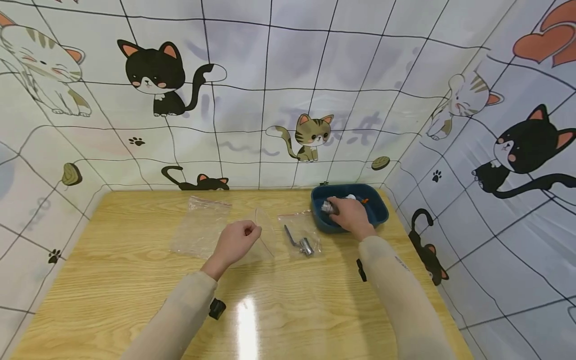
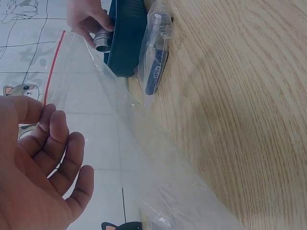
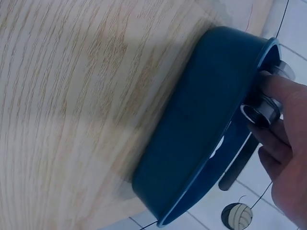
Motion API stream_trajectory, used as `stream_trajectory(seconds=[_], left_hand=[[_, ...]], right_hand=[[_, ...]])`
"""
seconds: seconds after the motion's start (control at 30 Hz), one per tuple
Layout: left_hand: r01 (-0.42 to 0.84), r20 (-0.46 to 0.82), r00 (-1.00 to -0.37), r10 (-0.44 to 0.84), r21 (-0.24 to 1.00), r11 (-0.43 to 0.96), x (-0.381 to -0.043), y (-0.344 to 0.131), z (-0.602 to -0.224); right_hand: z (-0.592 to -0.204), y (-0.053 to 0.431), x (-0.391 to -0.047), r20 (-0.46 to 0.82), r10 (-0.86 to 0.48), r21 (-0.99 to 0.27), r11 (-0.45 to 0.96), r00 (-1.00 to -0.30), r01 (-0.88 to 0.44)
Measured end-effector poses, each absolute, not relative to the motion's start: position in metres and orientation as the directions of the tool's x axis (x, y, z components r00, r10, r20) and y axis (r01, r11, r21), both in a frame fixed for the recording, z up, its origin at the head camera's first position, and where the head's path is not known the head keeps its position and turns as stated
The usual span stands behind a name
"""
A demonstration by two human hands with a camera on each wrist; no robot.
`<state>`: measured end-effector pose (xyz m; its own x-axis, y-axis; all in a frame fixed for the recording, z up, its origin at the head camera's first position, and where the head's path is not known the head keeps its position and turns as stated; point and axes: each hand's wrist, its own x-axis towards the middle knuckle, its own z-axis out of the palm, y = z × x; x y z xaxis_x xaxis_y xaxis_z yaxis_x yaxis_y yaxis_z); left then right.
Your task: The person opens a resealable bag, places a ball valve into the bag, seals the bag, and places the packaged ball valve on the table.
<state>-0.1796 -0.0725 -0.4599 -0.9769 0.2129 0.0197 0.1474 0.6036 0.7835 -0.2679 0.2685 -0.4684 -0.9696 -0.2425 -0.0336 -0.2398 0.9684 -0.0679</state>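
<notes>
My left hand point(image 1: 235, 243) pinches the zip edge of a clear plastic zip bag point(image 2: 103, 91) between thumb and forefinger, and the bag hangs down towards the table. In the left wrist view a red line runs along the bag's top, and the other fingers are loosely bent. My right hand point(image 1: 352, 216) is over the dark blue plastic basin point(image 3: 177, 120). It grips a short, shiny metal cylindrical fitting point(image 3: 261, 111) with an open, hollow end, at the basin's rim. Inside the basin, a white piece point(image 1: 350, 197) and a small orange piece point(image 1: 365, 200) show.
Between the hands lies another clear zip bag point(image 1: 292, 220) holding a metal cylinder with a lever-like arm point(image 1: 302, 244). A flat clear zip bag point(image 1: 198, 227) lies at the left on the wooden table point(image 1: 135, 280). Cat-printed sheeting point(image 1: 252, 115) closes off the back and sides.
</notes>
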Motion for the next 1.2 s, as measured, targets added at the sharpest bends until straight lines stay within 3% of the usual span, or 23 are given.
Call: stream_trajectory(seconds=[0.27,0.53,1.2], left_hand=[[0.149,0.02,-0.977,0.214,0.781,0.607,-0.182,-0.072,-0.457],[0.155,0.043,-0.981,0.187,0.757,0.635,-0.185,-0.071,-0.454],[0.066,0.113,-0.994,-0.014,0.668,0.741,-0.187,-0.061,-0.453]], right_hand=[[-0.459,0.25,-0.265,0.093,-0.321,-0.005,0.947,-0.943,-0.322],[-0.45,0.226,-0.256,0.192,-0.459,0.036,0.886,-0.867,-0.462],[-0.436,0.167,-0.216,0.348,-0.613,0.078,0.773,-0.71,-0.63]])
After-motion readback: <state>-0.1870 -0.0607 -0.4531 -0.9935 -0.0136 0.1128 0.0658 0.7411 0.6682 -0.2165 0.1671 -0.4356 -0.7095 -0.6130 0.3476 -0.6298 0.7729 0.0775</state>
